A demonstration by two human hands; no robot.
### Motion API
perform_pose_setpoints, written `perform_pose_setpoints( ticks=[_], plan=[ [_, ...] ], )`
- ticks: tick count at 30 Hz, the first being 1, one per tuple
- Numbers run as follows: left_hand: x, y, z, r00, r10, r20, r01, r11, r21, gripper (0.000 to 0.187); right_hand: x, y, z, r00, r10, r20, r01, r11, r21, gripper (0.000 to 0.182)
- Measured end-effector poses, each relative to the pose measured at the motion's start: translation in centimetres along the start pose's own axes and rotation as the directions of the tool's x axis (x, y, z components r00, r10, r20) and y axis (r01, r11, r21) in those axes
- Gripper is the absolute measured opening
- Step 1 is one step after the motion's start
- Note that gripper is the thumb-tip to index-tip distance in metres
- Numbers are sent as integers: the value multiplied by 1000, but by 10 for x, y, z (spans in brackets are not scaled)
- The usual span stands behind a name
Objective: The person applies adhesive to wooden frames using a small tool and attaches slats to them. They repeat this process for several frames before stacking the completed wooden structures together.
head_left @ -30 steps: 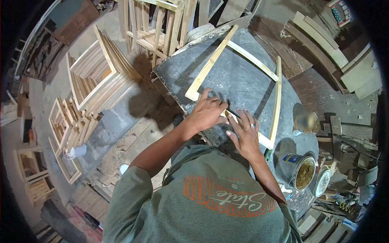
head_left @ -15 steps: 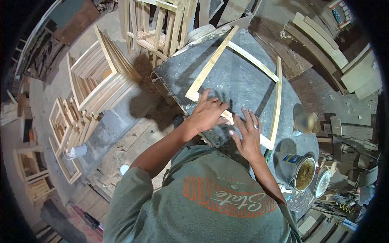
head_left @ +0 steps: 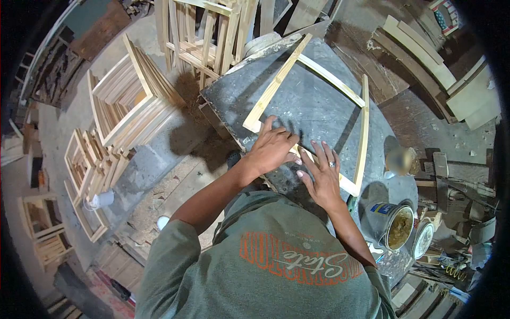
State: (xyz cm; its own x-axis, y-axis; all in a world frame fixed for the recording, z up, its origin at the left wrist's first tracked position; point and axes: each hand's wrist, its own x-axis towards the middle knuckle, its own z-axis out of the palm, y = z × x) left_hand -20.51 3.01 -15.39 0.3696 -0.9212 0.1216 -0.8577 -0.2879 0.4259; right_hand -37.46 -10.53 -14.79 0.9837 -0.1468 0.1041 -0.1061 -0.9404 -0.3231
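A four-sided wooden frame lies on the grey tabletop. My left hand rests over the near rail, close to the frame's left corner, with its fingers spread. Beside it my right hand lies on the same rail, fingers apart and pointing away from me, with a ring on one finger. The tips of the two hands are close together near the rail's middle. Between and beyond the hands, short parts of the rail show; the rest of it is covered.
Stacked wooden frames stand at the left, with more frames behind the table. An open bucket and a round lid are at the right. Curved boards lie at the upper right.
My right hand has shifted slightly left along the near rail, closer to my left hand. My left hand and the frame have hardly moved.
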Motion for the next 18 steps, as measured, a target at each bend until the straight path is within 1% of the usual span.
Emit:
perform_pose_setpoints(
  ticks=[3, 6, 12, 15, 18],
  plan=[
    [0, -4, 6, 998, 34, -53, -33, 999, 24, 37, 1, 5, 1, 999, -37, 15, 37, 999, -23, 48],
    [-1, -5, 7, 998, 31, -61, -31, 1000, -3, 34, 3, 11, 0, 997, -76, 23, 76, 997, -7, 46],
    [2, -2, 6, 1000, -3, -18, 3, 1000, -6, 34, 11, 18, -16, 981, -168, 95, 178, 978, -108, 47],
    [3, 1, 2, 1000, -23, 10, 23, 1000, -21, 34, 15, 20, -22, 975, -183, 128, 202, 967, -158, 49],
    [2, 5, -2, 999, -39, -3, 39, 998, -39, 35, 16, 23, -22, 971, -196, 134, 215, 966, -141, 49]
  ],
)
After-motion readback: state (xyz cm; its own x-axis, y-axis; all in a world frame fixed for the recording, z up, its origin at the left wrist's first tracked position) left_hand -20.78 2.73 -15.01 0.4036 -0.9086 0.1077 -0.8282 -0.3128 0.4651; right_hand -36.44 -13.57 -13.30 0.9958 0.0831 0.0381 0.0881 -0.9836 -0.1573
